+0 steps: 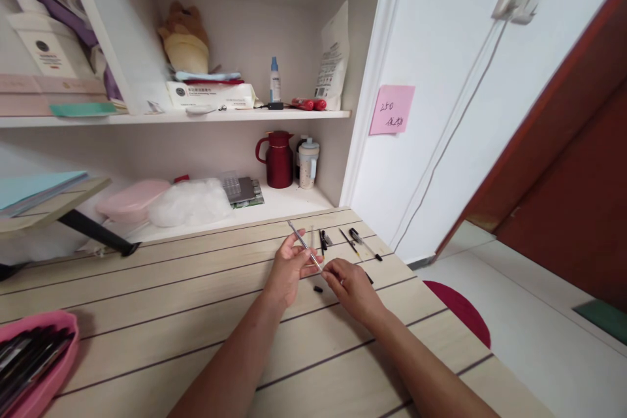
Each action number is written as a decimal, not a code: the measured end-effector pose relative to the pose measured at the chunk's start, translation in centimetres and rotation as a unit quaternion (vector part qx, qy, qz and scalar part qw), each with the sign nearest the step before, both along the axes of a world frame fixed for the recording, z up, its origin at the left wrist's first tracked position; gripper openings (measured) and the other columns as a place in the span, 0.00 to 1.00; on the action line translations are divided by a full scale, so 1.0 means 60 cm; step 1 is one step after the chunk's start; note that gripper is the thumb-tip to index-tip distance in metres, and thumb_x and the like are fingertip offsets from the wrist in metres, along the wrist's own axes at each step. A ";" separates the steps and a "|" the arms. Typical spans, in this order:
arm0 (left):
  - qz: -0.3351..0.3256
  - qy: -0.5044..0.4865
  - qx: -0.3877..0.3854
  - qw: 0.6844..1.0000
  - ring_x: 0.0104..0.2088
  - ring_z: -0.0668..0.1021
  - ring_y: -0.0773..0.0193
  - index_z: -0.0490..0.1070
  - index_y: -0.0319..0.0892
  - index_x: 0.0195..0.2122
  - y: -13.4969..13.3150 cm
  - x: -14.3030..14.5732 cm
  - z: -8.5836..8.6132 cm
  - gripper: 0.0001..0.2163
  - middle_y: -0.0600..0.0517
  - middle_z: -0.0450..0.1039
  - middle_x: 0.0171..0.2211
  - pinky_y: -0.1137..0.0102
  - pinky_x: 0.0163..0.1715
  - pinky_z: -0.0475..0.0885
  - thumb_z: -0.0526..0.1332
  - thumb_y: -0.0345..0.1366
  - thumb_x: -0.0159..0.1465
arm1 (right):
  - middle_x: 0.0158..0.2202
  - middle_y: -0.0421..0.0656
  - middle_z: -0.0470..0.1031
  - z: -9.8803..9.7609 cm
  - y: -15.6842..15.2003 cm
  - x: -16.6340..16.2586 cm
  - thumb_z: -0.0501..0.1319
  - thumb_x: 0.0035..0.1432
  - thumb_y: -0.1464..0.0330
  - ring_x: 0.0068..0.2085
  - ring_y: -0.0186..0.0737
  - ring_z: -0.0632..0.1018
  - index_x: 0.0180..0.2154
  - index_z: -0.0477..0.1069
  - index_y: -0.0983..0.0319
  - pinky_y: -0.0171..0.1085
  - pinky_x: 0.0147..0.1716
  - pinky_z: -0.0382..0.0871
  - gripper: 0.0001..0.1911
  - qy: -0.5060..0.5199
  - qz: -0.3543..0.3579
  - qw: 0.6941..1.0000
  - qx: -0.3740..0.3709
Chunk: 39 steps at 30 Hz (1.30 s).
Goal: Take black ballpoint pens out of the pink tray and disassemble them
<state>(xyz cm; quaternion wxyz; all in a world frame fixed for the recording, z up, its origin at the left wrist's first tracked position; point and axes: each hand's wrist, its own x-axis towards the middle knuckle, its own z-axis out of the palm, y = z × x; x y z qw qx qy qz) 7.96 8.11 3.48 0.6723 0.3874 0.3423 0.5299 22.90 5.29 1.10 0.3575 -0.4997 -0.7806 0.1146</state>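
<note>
Over the wooden desk (196,313), my left hand (289,269) pinches a thin silvery pen barrel (302,243) that slants up and to the left. My right hand (353,287) is closed on the barrel's lower end, its fingertips meeting those of the left hand. Several loose pen parts (350,240), black and clear, lie on the desk just beyond the hands. A small black cap (318,289) rests on the desk between the two wrists.
A pink pencil case (34,356) with dark pens sits at the desk's near left. Behind the desk are shelves with a red jug (278,158), a white cup (308,162), a pink box (132,199) and a plush toy (185,39). A pink note (392,109) hangs on the wall.
</note>
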 end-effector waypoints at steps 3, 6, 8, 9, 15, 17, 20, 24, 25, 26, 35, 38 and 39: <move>-0.011 0.003 0.000 1.000 0.32 0.77 0.60 0.59 0.44 0.49 0.000 0.000 -0.001 0.25 0.51 0.71 0.29 0.63 0.33 0.71 0.64 0.33 0.50 | 0.23 0.39 0.66 0.000 0.000 0.000 0.51 0.55 0.69 0.25 0.34 0.67 0.25 0.64 0.61 0.33 0.26 0.56 0.09 0.004 0.001 1.000 -0.004; -0.017 0.001 0.001 1.000 0.33 0.76 0.60 0.60 0.44 0.46 -0.001 0.000 -0.002 0.21 0.51 0.70 0.30 0.63 0.34 0.71 0.63 0.33 0.51 | 0.23 0.39 0.68 0.002 -0.001 -0.001 0.51 0.55 0.69 0.26 0.34 0.68 0.25 0.65 0.61 0.33 0.27 0.57 0.09 0.028 0.003 0.999 -0.022; -0.019 -0.005 0.006 1.000 0.34 0.76 0.60 0.60 0.44 0.44 -0.002 0.001 -0.001 0.20 0.52 0.70 0.29 0.62 0.35 0.71 0.63 0.33 0.51 | 0.23 0.39 0.69 0.002 -0.001 -0.002 0.51 0.55 0.69 0.26 0.34 0.68 0.24 0.65 0.61 0.32 0.27 0.58 0.09 0.059 0.007 0.997 -0.046; -0.020 -0.005 0.008 1.000 0.34 0.76 0.60 0.60 0.44 0.44 -0.002 0.001 0.000 0.19 0.52 0.70 0.29 0.62 0.35 0.71 0.63 0.33 0.51 | 0.22 0.39 0.69 0.001 -0.001 -0.002 0.51 0.55 0.69 0.25 0.33 0.69 0.24 0.65 0.61 0.32 0.27 0.59 0.09 0.076 0.007 0.995 -0.058; -0.030 0.002 0.013 0.999 0.34 0.76 0.60 0.60 0.44 0.43 -0.003 0.000 0.003 0.19 0.52 0.70 0.28 0.62 0.36 0.70 0.64 0.34 0.50 | 0.19 0.39 0.69 -0.011 0.003 -0.009 0.54 0.53 0.65 0.23 0.33 0.70 0.23 0.66 0.62 0.33 0.25 0.61 0.10 0.214 0.013 0.966 -0.144; -0.032 -0.006 0.011 0.999 0.34 0.76 0.61 0.60 0.44 0.43 -0.003 -0.001 0.002 0.20 0.52 0.70 0.28 0.62 0.36 0.70 0.64 0.34 0.50 | 0.19 0.38 0.69 -0.013 0.004 -0.012 0.55 0.52 0.63 0.22 0.33 0.70 0.24 0.66 0.63 0.33 0.24 0.62 0.10 0.282 0.023 0.941 -0.184; -0.032 -0.018 0.010 0.999 0.33 0.76 0.61 0.60 0.44 0.43 -0.001 -0.002 0.001 0.20 0.52 0.70 0.28 0.63 0.36 0.70 0.64 0.34 0.49 | 0.20 0.38 0.69 -0.012 0.004 -0.016 0.57 0.50 0.61 0.21 0.32 0.70 0.24 0.66 0.63 0.32 0.24 0.63 0.11 0.359 0.036 0.905 -0.227; -0.031 -0.024 0.012 0.999 0.32 0.76 0.61 0.62 0.44 0.43 0.003 -0.002 -0.006 0.20 0.52 0.71 0.29 0.63 0.36 0.70 0.64 0.35 0.49 | 0.19 0.37 0.69 -0.011 0.006 -0.016 0.59 0.49 0.60 0.20 0.30 0.69 0.24 0.65 0.63 0.32 0.22 0.62 0.12 0.393 0.051 0.878 -0.270; -0.031 -0.025 0.010 0.999 0.32 0.76 0.61 0.62 0.43 0.43 0.004 -0.002 -0.009 0.20 0.51 0.71 0.29 0.63 0.36 0.70 0.64 0.35 0.49 | 0.19 0.37 0.69 -0.011 0.007 -0.016 0.59 0.48 0.60 0.20 0.30 0.69 0.24 0.65 0.63 0.31 0.22 0.62 0.13 0.394 0.052 0.875 -0.275; -0.032 -0.026 0.005 0.999 0.32 0.76 0.61 0.64 0.42 0.42 0.005 -0.002 -0.012 0.19 0.51 0.71 0.29 0.64 0.36 0.70 0.65 0.36 0.49 | 0.19 0.37 0.69 -0.012 0.008 -0.016 0.59 0.48 0.60 0.19 0.30 0.69 0.23 0.65 0.63 0.31 0.21 0.61 0.13 0.393 0.051 0.875 -0.276; -0.068 -0.034 -0.048 0.996 0.31 0.77 0.61 0.63 0.42 0.36 0.006 0.004 -0.027 0.12 0.51 0.70 0.28 0.65 0.32 0.72 0.62 0.38 0.52 | 0.15 0.35 0.64 -0.028 0.015 -0.014 0.58 0.47 0.59 0.17 0.30 0.66 0.21 0.62 0.62 0.30 0.18 0.57 0.14 0.312 -0.006 0.916 -0.252; -0.068 -0.056 -0.052 0.995 0.31 0.77 0.60 0.62 0.42 0.35 0.007 0.002 -0.027 0.11 0.52 0.70 0.28 0.64 0.32 0.72 0.62 0.37 0.53 | 0.14 0.34 0.63 -0.032 0.019 -0.007 0.59 0.47 0.58 0.17 0.30 0.65 0.20 0.61 0.61 0.30 0.18 0.57 0.15 0.269 -0.040 0.938 -0.217; -0.067 -0.065 -0.054 0.994 0.32 0.77 0.60 0.62 0.42 0.35 0.009 0.000 -0.027 0.11 0.52 0.70 0.27 0.63 0.33 0.72 0.62 0.36 0.53 | 0.14 0.35 0.63 -0.032 0.020 -0.004 0.58 0.48 0.58 0.17 0.31 0.65 0.20 0.61 0.61 0.31 0.18 0.57 0.15 0.260 -0.049 0.942 -0.205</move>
